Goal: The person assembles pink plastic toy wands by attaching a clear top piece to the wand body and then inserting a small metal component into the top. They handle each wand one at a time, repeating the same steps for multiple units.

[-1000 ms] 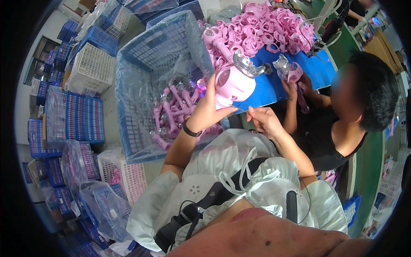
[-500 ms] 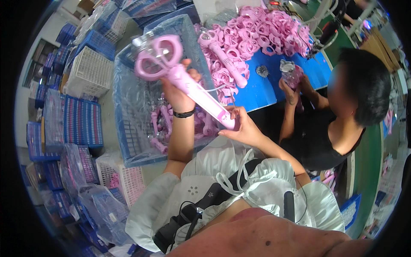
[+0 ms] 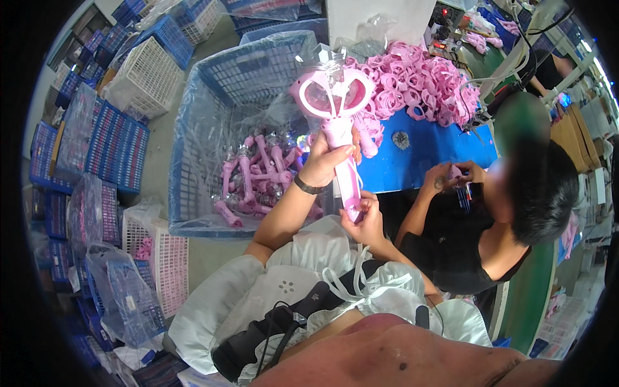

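Observation:
A pink light stick [image 3: 339, 131] with a clear, ringed head stands nearly upright in front of me. My left hand [image 3: 320, 165] is wrapped round the upper part of its handle, thumb across the front. At the bottom end of the handle, the fingers of my right hand [image 3: 365, 223] pinch the tip. Below and to the left, several similar light sticks [image 3: 245, 177] lie heaped in a blue crate [image 3: 193, 200] lined with clear plastic. Another pink handle [image 3: 367, 140] shows just behind the one I hold.
A pile of pink ring parts [image 3: 419, 80] covers the far side of the blue tabletop [image 3: 416, 158], near a small silvery clump [image 3: 401, 140]. A co-worker in black [image 3: 464, 251] sits close on my right, handling a small part. Stacked crates [image 3: 119, 145] stand at the left.
The light stick has swung from a leftward slant to nearly upright and moved right. Both hands keep hold of it. The co-worker's hands have shifted, and the view has turned slightly.

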`<move>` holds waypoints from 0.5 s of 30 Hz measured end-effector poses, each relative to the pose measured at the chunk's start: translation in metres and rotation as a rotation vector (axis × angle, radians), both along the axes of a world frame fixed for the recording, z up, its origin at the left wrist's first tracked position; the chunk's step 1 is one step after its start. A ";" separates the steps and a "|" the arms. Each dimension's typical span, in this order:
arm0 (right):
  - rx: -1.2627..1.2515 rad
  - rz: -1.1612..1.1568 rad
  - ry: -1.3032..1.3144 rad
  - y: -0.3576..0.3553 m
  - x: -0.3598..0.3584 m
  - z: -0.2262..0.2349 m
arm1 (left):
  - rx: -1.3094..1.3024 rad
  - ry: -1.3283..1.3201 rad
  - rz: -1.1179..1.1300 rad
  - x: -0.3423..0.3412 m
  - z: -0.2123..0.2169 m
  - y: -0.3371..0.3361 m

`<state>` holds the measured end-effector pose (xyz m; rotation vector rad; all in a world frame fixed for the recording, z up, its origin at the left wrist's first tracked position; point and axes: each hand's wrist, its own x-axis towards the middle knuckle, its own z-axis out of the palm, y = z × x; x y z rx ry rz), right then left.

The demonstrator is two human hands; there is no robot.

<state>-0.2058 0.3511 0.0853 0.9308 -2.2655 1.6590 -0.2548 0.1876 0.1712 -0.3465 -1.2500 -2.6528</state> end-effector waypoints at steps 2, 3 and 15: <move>-0.018 0.027 -0.010 0.000 0.001 -0.001 | -0.029 0.018 -0.009 0.000 0.002 -0.001; -0.047 0.052 -0.028 0.001 0.000 -0.001 | -0.063 0.048 -0.023 0.000 0.004 -0.003; 0.010 0.025 -0.001 0.009 0.001 0.004 | 0.010 -0.062 0.005 -0.002 0.008 -0.001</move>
